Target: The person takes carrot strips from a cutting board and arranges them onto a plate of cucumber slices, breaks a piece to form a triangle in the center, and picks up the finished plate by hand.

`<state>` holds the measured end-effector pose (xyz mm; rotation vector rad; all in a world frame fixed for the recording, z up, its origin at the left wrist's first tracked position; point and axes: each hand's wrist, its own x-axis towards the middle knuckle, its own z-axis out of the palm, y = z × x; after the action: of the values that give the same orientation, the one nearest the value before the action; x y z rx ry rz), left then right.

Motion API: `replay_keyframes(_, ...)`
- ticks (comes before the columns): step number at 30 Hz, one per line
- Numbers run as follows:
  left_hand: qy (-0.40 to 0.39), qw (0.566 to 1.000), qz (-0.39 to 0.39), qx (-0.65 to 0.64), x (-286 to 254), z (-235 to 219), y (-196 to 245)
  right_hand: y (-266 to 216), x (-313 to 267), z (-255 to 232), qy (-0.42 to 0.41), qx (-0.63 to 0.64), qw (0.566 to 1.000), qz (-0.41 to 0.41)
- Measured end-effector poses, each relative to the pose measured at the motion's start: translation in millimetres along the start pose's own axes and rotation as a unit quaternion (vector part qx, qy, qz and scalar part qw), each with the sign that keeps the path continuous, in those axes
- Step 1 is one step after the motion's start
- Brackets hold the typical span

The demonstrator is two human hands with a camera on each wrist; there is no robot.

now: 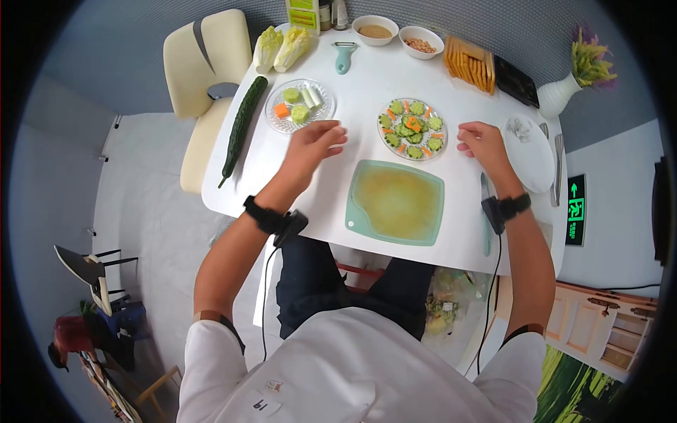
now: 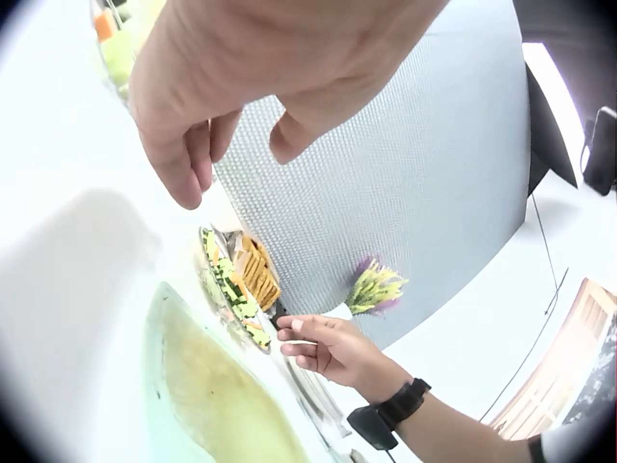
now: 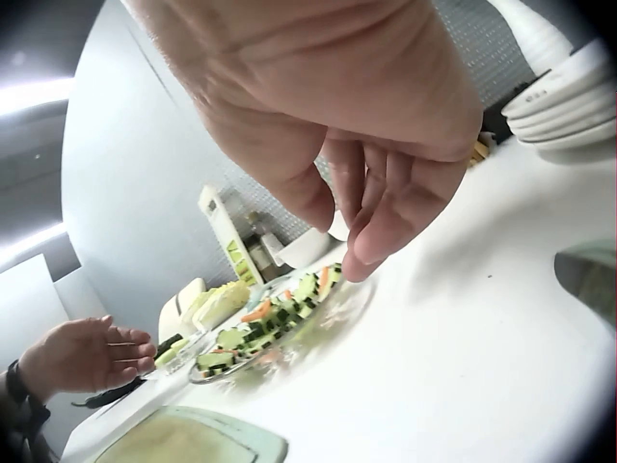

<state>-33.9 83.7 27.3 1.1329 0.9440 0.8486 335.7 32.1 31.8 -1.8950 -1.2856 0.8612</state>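
Note:
A glass plate (image 1: 390, 146) of cucumber slices (image 1: 415, 152) and carrot strips (image 1: 435, 135), with a carrot piece at its centre, lies between my hands. My left hand (image 1: 314, 149) hovers left of it with loosely bent fingers and holds nothing. To the right of the plate, my right hand (image 1: 484, 144) is also raised over the table, fingers relaxed and nothing in them. The right wrist view shows its fingertips (image 3: 362, 258) above the white tabletop. A second glass plate (image 1: 272, 121) with cucumber chunks, a carrot chunk and pale green-white sticks sits just beyond my left hand.
A green cutting board (image 1: 360, 222) lies before me, a knife (image 1: 485, 211) right of it. A whole cucumber (image 1: 245, 127), cabbages (image 1: 292, 48) and a peeler (image 1: 343, 60) are farther left. Two bowls (image 1: 375, 30), bread slices (image 1: 469, 65), a vase (image 1: 556, 96) and white plates (image 1: 530, 162) stand back and right.

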Motion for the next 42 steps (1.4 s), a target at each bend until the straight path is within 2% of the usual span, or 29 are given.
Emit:
replay_keyframes(1,0.024,0.999,-0.007,-0.038,-10.8,-12.4,2.1,-5.4,-11.0,0.2,0.022,0.004,1.000,-0.011)
replay_keyframes(4,0.109,0.986,-0.063,-0.114,-18.8,-53.6,-4.2,-12.3,-43.4,3.2,0.012,0.020,0.999,-0.028)
replay_keyframes(5,0.113,0.985,-0.060,-0.115,-18.7,-63.1,-3.6,-17.5,-55.9,6.0,0.005,0.025,0.999,-0.035)
replay_keyframes(7,0.125,0.973,-0.137,-0.136,-13.2,-79.1,-1.7,-26.0,-77.0,12.0,-0.007,0.036,0.998,-0.048)
replay_keyframes(8,0.127,0.973,-0.133,-0.137,-8.4,-88.3,-4.6,-30.2,-87.6,14.9,-0.017,0.048,0.997,-0.055)
replay_keyframes(10,0.089,0.967,-0.185,-0.151,3.8,-102.6,-11.2,-37.9,-107.3,21.4,-0.024,0.062,0.996,-0.067)
replay_keyframes(13,0.114,0.966,-0.193,-0.129,13.3,-102.3,-9.2,-46.5,-137.1,29.2,-0.042,0.080,0.994,-0.070)
replay_keyframes(17,0.135,0.965,-0.199,-0.099,25.7,-100.0,-11.6,-33.1,-165.4,34.4,-0.059,0.093,0.991,-0.080)
replay_keyframes(19,0.179,0.957,-0.210,-0.095,26.7,-94.3,-9.2,-26.0,-178.5,34.5,-0.053,0.101,0.991,-0.071)
replay_keyframes(22,0.158,0.963,-0.205,-0.074,40.4,-104.9,-17.8,-14.0,-193.2,31.4,-0.040,0.113,0.991,-0.056)
replay_keyframes(25,0.168,0.962,-0.207,-0.064,32.0,-87.0,-5.7,-0.8,-207.0,27.5,-0.032,0.130,0.990,-0.041)
replay_keyframes(29,0.159,0.963,-0.212,-0.046,32.4,-78.4,-15.3,9.1,-224.2,24.7,-0.031,0.154,0.988,0.006)
replay_keyframes(34,0.106,0.972,-0.210,-0.016,30.6,-62.8,-20.9,24.8,-238.3,28.7,-0.039,0.162,0.986,0.026)
replay_keyframes(42,0.078,0.971,-0.224,-0.021,35.1,-48.8,-28.2,32.2,-254.2,35.8,-0.038,0.170,0.984,0.045)
